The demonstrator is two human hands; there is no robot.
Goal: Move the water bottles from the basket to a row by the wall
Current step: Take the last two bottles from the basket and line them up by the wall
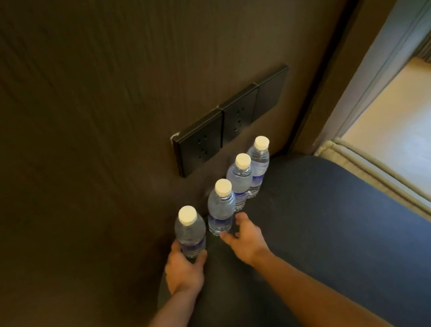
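Four bottles lined up on the dark round table [335, 228] along the wood wall [82, 100]

Left hand [182, 270] is wrapped round the nearest bottle [190, 232]; I'd set it flat, level with its neighbour [221, 208], before letting go. Right hand [246, 237] is loosely spread, holding nothing. No basket in view

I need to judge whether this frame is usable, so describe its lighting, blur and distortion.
Head view: dim over the wood wall and dark table, while the floor at right is blown out bright; wide-angle bending curves the door frame; the four bottles are fairly sharp, white caps glowing; left hand and right hand are slightly soft; labels are unreadable.
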